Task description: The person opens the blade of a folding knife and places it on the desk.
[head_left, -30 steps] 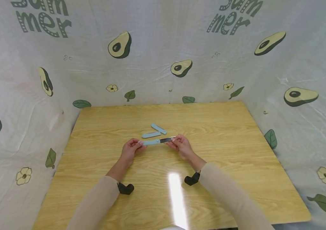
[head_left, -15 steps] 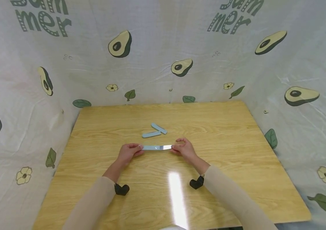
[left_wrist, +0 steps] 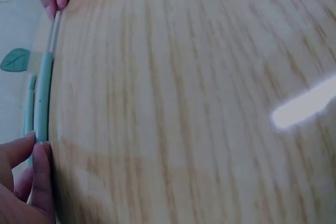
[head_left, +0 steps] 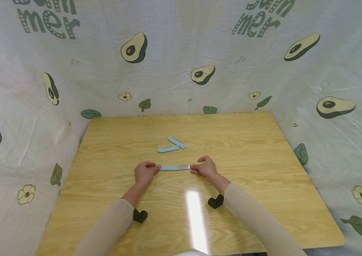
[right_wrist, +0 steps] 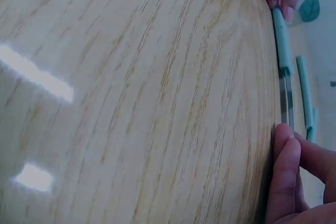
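Sleeves (head_left: 251,217) nearest me, then an unfolded knife (head_left: 176,168) stretched between my left hand (head_left: 144,172) and my right hand (head_left: 206,167).

A black piece (head_left: 140,216) sits at each cuff, and a bright streak of glare (head_left: 196,220) lies on the table (head_left: 241,160) between my forearms. My left thumb and fingers pinch the end of the pale-blue handle (head_left: 169,168); my right ones grasp the tip end of the metal blade (head_left: 184,167). I can't tell whether the knife touches the wood. Just beyond it lie two folded knives, one nearly crosswise (head_left: 167,149), the other slanted (head_left: 176,142), meeting near their right ends. Past the table's far edge hangs pale cloth (head_left: 168,85) printed with avocados, leaves and flowers.
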Demonstrator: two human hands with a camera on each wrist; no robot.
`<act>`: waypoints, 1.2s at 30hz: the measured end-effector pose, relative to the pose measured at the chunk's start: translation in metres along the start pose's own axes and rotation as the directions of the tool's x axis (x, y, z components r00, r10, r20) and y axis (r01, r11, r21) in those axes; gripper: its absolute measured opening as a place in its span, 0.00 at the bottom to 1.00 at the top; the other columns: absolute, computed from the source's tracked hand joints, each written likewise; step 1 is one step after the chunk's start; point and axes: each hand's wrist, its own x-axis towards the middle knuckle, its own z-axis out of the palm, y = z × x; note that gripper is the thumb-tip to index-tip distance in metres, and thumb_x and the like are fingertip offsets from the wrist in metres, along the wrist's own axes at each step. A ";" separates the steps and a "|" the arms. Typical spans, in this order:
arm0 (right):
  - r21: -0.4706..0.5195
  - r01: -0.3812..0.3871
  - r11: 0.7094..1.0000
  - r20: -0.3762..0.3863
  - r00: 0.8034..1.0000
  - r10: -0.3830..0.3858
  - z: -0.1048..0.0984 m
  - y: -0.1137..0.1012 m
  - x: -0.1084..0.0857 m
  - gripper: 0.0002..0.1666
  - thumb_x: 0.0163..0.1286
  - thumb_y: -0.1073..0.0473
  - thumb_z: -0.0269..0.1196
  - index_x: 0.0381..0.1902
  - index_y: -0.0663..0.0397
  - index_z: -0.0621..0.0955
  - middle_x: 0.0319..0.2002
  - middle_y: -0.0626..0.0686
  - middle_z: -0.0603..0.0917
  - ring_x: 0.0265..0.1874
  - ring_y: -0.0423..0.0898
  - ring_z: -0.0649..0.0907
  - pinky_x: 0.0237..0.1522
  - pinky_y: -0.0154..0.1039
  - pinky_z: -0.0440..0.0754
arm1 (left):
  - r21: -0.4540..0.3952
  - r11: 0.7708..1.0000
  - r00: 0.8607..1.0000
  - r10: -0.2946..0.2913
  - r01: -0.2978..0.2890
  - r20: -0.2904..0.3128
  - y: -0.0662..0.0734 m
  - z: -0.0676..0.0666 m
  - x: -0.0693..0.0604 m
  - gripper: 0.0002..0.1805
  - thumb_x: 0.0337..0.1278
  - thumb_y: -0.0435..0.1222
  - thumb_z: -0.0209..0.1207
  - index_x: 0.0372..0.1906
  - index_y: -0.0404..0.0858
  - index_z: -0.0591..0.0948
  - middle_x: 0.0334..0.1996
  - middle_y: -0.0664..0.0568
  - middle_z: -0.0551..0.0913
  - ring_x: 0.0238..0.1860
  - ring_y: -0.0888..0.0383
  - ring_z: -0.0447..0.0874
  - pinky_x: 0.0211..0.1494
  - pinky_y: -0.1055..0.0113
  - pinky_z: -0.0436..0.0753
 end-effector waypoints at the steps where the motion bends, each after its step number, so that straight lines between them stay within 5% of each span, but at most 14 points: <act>1: -0.009 -0.003 1.000 -0.002 1.000 0.003 0.000 0.000 -0.001 0.27 0.57 0.70 0.70 0.50 0.61 0.68 0.28 0.60 0.87 0.18 0.43 0.87 0.25 0.31 0.87 | 0.012 1.000 1.000 0.007 -0.007 -0.002 0.000 0.000 0.000 0.13 0.50 0.34 0.71 0.39 0.31 0.85 0.28 0.46 0.84 0.25 0.61 0.86 0.32 0.70 0.88; 9: -0.069 0.028 0.997 -0.052 0.998 -0.032 -0.001 -0.006 0.000 0.25 0.57 0.69 0.70 0.47 0.62 0.69 0.25 0.56 0.87 0.17 0.41 0.85 0.23 0.30 0.86 | 0.028 1.000 0.999 -0.004 0.005 -0.041 0.005 -0.006 0.003 0.17 0.48 0.36 0.72 0.41 0.30 0.84 0.33 0.41 0.85 0.25 0.59 0.86 0.30 0.70 0.87; 15: -0.212 0.224 0.951 -0.099 0.964 -0.248 0.012 -0.032 0.012 0.20 0.60 0.64 0.69 0.47 0.61 0.74 0.32 0.58 0.86 0.27 0.48 0.87 0.28 0.34 0.86 | 0.110 0.994 0.992 0.020 -0.006 -0.128 0.020 -0.013 0.018 0.18 0.51 0.41 0.69 0.45 0.35 0.84 0.39 0.42 0.86 0.38 0.53 0.84 0.38 0.69 0.84; 21: -0.302 0.297 0.906 0.014 0.951 -0.307 0.036 -0.047 0.020 0.22 0.67 0.61 0.63 0.57 0.60 0.74 0.47 0.60 0.84 0.43 0.54 0.84 0.38 0.39 0.85 | -0.055 0.998 0.999 0.004 -0.002 0.032 0.034 -0.009 0.030 0.29 0.61 0.37 0.62 0.66 0.34 0.71 0.61 0.40 0.77 0.62 0.46 0.76 0.66 0.57 0.79; 26: -0.315 0.290 0.904 0.025 0.954 -0.297 0.048 -0.044 0.026 0.20 0.70 0.59 0.59 0.58 0.60 0.74 0.51 0.60 0.83 0.51 0.55 0.82 0.51 0.46 0.83 | -0.063 0.997 0.984 -0.041 0.052 0.171 0.032 -0.004 0.036 0.32 0.68 0.38 0.54 0.73 0.34 0.60 0.71 0.40 0.64 0.72 0.44 0.61 0.77 0.55 0.65; 36: -0.280 0.286 0.917 0.021 0.956 -0.292 0.059 -0.037 0.033 0.19 0.71 0.61 0.58 0.58 0.62 0.74 0.52 0.61 0.83 0.54 0.56 0.81 0.57 0.47 0.81 | 0.001 1.000 0.977 0.020 -0.021 0.214 0.024 0.011 0.035 0.30 0.71 0.37 0.47 0.74 0.34 0.57 0.72 0.42 0.63 0.73 0.44 0.59 0.77 0.53 0.65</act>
